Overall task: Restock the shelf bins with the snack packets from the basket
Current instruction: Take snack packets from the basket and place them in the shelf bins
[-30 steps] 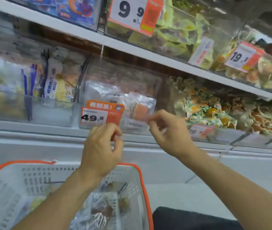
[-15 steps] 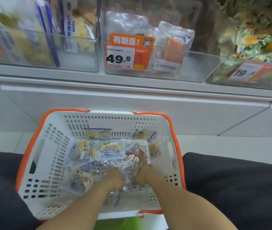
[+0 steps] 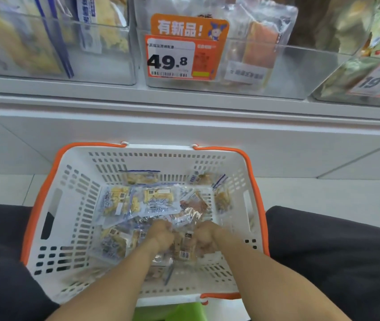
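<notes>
Both hands down in white slotted plastic basket (image 3: pixel 68 205), orange rim. Left hand (image 3: pixel 162 235) and right hand (image 3: pixel 204 236) each curled onto crinkly clear snack packets (image 3: pixel 138 202) piled inside. Clear shelf bin (image 3: pixel 288 72) above, right half bare, 49.8 price tag (image 3: pixel 179 56) on front

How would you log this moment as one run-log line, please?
phase: picking | left hand: among snack packets | right hand: same | basket: stocked
</notes>
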Tool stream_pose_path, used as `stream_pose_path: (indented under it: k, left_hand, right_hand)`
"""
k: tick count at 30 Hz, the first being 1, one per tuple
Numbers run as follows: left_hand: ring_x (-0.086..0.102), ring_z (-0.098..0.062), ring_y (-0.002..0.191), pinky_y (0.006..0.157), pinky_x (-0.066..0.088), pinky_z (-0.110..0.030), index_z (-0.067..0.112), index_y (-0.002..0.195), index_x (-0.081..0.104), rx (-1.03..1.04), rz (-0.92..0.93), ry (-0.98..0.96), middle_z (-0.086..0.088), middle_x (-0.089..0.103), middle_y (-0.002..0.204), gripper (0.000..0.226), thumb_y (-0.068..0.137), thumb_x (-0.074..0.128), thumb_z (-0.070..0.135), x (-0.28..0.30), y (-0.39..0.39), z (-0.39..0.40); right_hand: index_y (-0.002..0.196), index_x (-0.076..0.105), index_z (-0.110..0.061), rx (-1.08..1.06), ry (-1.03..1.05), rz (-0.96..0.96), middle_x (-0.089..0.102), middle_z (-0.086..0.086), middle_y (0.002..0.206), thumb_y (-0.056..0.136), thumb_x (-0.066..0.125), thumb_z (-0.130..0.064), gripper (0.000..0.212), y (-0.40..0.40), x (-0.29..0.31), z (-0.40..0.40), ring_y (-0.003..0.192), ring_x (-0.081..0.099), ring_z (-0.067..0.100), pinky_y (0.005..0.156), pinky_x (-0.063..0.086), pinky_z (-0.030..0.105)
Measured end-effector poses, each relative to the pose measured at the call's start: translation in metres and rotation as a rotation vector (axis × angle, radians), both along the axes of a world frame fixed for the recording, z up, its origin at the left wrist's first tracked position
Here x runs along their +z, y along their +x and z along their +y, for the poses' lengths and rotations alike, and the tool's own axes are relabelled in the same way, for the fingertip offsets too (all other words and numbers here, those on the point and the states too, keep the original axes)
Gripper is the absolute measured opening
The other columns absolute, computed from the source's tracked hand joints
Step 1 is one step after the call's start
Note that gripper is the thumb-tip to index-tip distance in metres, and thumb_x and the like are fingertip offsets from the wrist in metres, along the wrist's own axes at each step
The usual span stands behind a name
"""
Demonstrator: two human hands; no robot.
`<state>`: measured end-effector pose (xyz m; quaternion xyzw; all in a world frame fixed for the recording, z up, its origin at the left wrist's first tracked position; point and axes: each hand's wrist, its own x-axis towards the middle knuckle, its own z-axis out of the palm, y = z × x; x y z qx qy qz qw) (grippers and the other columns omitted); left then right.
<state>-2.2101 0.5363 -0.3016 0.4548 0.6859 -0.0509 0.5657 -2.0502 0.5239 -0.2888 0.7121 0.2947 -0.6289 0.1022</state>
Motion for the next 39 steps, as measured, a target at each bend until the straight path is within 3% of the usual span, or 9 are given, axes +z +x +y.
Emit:
stream_pose_path:
  k: [4,7,10,16,20,23,26,33,39]
  left_hand:
    - [0.058,-0.018,0.087,0.078,0.050,-0.027,0.010,0.093,0.065,0.146,0.028,0.096,-0.005,0.066,0.100,0.009,0.094,0.067,0.018,0.016,-0.013,0.016]
    - [0.065,-0.027,0.082,0.081,0.057,-0.037,-0.002,0.111,0.062,0.384,0.040,0.077,-0.010,0.066,0.087,0.052,0.099,0.052,0.048,0.043,-0.019,0.030]
    - [0.072,-0.037,0.092,0.085,0.060,-0.048,-0.002,0.108,0.064,0.532,-0.408,-0.100,-0.024,0.071,0.103,0.076,0.092,0.047,0.070,0.086,-0.013,0.049]
    - [0.071,-0.024,0.101,0.082,0.061,-0.045,0.013,0.113,0.071,0.298,-0.434,0.312,-0.005,0.073,0.111,0.029,0.102,0.054,0.033,0.145,-0.025,0.079]
    - [0.074,-0.008,0.084,0.066,0.060,-0.024,0.007,0.107,0.065,0.169,-0.636,0.176,0.001,0.077,0.092,0.024,0.102,0.051,0.026,0.168,-0.041,0.082]
    - [0.069,-0.033,0.107,0.099,0.052,-0.052,0.003,0.109,0.064,0.055,-0.725,0.111,-0.019,0.072,0.107,0.023,0.098,0.055,0.022,0.178,-0.046,0.087]
    - [0.066,-0.034,0.113,0.097,0.054,-0.047,0.005,0.103,0.068,-0.014,-0.796,0.091,-0.024,0.068,0.118,0.022,0.094,0.058,0.022,0.191,-0.042,0.086]
    - [0.073,-0.023,0.072,0.069,0.057,-0.037,0.005,0.096,0.070,0.018,-0.781,0.564,-0.013,0.076,0.082,0.032,0.082,0.068,0.034,0.245,0.005,0.086]
    - [0.074,-0.027,0.088,0.077,0.061,-0.037,0.010,0.116,0.065,-0.084,-0.915,0.686,-0.011,0.077,0.099,0.039,0.080,0.071,0.026,0.285,0.030,0.086]
  right_hand:
    - [0.146,0.045,-0.005,-0.074,0.054,0.111,0.071,0.024,0.110,0.084,0.078,-0.005,0.070,0.013,0.020,0.016,0.076,0.069,0.028,0.079,0.061,0.040]
    - [0.121,0.063,-0.010,-0.194,0.305,0.124,0.068,0.010,0.099,0.076,0.082,-0.002,0.049,0.017,0.044,0.038,0.070,0.062,0.023,0.066,0.055,0.032]
    - [0.099,0.069,-0.006,-0.301,0.578,0.155,0.071,0.010,0.089,0.078,0.083,-0.007,0.025,0.008,0.073,0.058,0.070,0.066,0.019,0.065,0.059,0.031]
    - [0.106,0.071,-0.017,-0.030,0.710,0.336,0.072,-0.005,0.112,0.068,0.091,-0.009,0.044,-0.025,0.138,0.073,0.107,0.064,0.006,0.083,0.049,0.018]
    - [0.112,0.066,-0.016,-0.144,0.853,0.223,0.064,-0.003,0.102,0.073,0.086,0.001,0.047,-0.007,0.157,0.082,0.097,0.065,0.019,0.081,0.060,0.035]
    - [0.126,0.056,-0.019,-0.241,0.849,0.146,0.056,-0.004,0.107,0.065,0.092,-0.002,0.073,0.014,0.174,0.084,0.100,0.064,0.023,0.079,0.061,0.041]
    - [0.121,0.062,-0.011,-0.259,0.715,0.381,0.061,0.006,0.100,0.072,0.085,0.006,0.057,0.031,0.201,0.078,0.084,0.070,0.028,0.077,0.063,0.044]
    - [0.104,0.063,0.006,-0.261,0.959,0.319,0.073,0.020,0.090,0.073,0.082,0.009,0.036,0.062,0.274,0.072,0.078,0.071,0.032,0.064,0.063,0.040]
    - [0.105,0.066,-0.010,-0.093,1.160,0.168,0.074,0.022,0.089,0.069,0.089,0.000,0.044,0.085,0.325,0.061,0.069,0.068,0.025,0.068,0.057,0.038]
